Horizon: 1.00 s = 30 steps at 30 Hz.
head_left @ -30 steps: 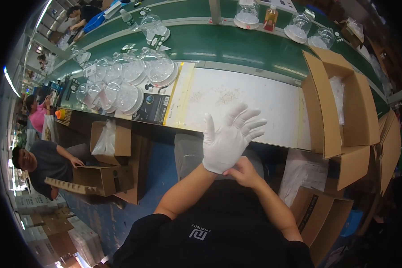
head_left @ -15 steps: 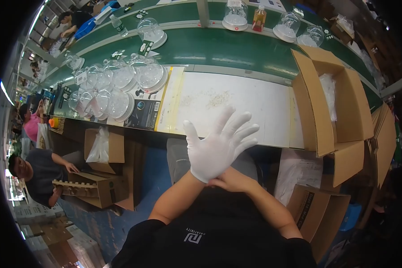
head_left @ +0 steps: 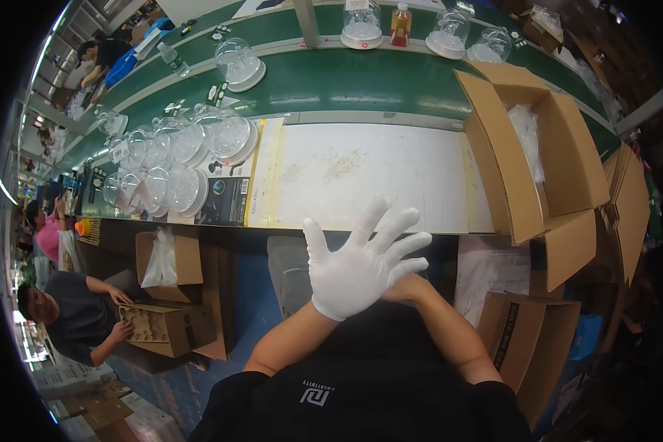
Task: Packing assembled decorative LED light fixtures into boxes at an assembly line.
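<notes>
Two hands meet near the body: the left hand point(head_left: 361, 269) wears a white glove point(head_left: 346, 283), fingers spread wide, holding nothing. The right hand point(head_left: 404, 289) sits behind it at the cuff; its grip cannot be told. Gloving looks under way. Beyond, the bench point(head_left: 368, 173), then glass domes point(head_left: 177, 158).

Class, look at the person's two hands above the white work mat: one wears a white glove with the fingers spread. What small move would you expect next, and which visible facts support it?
Probably a last tug at the cuff to seat the white glove. The left hand wears it, fingers spread, and the bare right hand sits behind its wrist, mostly hidden. Both hands hang above the person's lap, short of the white work mat.
</notes>
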Available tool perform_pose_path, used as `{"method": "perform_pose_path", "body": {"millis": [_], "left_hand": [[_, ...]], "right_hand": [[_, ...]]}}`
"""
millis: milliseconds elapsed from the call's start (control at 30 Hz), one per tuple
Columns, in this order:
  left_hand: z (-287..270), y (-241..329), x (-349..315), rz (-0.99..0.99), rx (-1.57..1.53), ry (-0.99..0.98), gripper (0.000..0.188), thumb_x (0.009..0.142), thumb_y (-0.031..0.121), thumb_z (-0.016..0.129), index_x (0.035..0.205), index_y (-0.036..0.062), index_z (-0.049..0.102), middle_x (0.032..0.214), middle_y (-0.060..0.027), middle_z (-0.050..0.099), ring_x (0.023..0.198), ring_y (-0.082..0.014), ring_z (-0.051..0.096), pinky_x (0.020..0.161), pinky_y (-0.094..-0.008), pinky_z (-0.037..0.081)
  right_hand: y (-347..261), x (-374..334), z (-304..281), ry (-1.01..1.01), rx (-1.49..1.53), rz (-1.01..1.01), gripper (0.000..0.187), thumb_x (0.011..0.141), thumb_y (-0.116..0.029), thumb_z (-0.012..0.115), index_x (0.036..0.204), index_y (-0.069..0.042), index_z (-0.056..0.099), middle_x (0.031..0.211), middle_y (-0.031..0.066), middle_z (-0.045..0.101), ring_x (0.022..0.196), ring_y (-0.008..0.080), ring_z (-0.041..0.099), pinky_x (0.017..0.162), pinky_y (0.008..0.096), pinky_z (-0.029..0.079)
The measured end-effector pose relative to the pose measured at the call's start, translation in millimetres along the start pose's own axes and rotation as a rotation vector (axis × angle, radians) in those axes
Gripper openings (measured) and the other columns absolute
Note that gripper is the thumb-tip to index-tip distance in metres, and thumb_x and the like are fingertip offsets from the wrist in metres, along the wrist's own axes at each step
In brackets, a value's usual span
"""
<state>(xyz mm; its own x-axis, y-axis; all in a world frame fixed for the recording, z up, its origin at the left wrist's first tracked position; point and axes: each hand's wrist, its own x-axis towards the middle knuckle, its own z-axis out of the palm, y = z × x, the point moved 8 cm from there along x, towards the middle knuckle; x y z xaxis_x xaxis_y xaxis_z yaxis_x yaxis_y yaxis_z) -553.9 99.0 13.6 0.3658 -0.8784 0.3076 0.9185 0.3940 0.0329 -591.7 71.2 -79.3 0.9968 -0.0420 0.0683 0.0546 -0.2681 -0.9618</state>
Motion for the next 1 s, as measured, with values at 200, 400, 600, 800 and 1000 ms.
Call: {"method": "perform_pose_path", "body": {"millis": [200,400,600,800,1000], "left_hand": [[8.3,-18.1,6.4,-0.083,0.110,-0.040,0.098,0.089,0.087,0.021,0.165,0.0256,0.010,0.170,-0.0162,0.009,0.152,-0.0478,0.014,0.120,-0.0680,0.012],[-3.7,-1.8,3.0,0.010,0.040,-0.033,0.100,0.089,0.088,0.022,0.165,0.0245,0.009,0.170,-0.0180,0.007,0.151,-0.0495,0.016,0.117,-0.0705,0.016],[-14.7,35.0,0.6,0.153,0.486,0.152,0.112,0.085,0.090,0.029,0.163,0.0114,0.015,0.165,-0.0246,0.021,0.148,-0.0479,0.027,0.120,-0.0579,0.025],[-29.6,31.8,-6.3,-0.066,1.513,0.013,0.146,0.056,0.084,0.077,0.157,-0.0049,0.022,0.160,-0.0264,0.032,0.150,-0.0361,0.031,0.123,-0.0485,0.022],[-29.1,27.3,-10.1,-0.093,1.568,-0.034,0.141,0.053,0.071,0.087,0.155,-0.0057,0.028,0.159,-0.0230,0.035,0.149,-0.0353,0.033,0.121,-0.0451,0.025]], "right_hand": [[0.9,-5.0,12.5,0.002,-0.135,-0.070,0.049,0.089,-0.014,0.067,0.135,-0.002,0.058,0.130,0.0254,0.063,0.125,0.0423,0.057,0.106,0.0474,0.045],[-4.4,-3.1,21.6,-0.026,-0.259,-0.169,0.050,0.088,-0.014,0.068,0.135,-0.003,0.058,0.129,0.0252,0.063,0.124,0.0428,0.057,0.105,0.0485,0.046],[-44.8,-1.3,-24.7,0.000,-0.321,-0.044,0.019,0.093,-0.013,0.065,0.108,-0.002,0.067,0.098,0.0160,0.071,0.080,0.0336,0.069,0.070,0.0396,0.054],[-56.0,-2.1,-32.2,0.026,0.309,0.128,0.013,0.097,-0.012,0.065,0.097,0.001,0.067,0.081,0.0049,0.068,0.074,0.0085,0.062,0.068,0.0255,0.049],[-40.2,0.6,-23.9,-0.021,0.480,0.222,0.014,0.096,-0.011,0.066,0.090,0.001,0.067,0.080,0.0021,0.067,0.076,0.0071,0.060,0.070,0.0253,0.048]]}}
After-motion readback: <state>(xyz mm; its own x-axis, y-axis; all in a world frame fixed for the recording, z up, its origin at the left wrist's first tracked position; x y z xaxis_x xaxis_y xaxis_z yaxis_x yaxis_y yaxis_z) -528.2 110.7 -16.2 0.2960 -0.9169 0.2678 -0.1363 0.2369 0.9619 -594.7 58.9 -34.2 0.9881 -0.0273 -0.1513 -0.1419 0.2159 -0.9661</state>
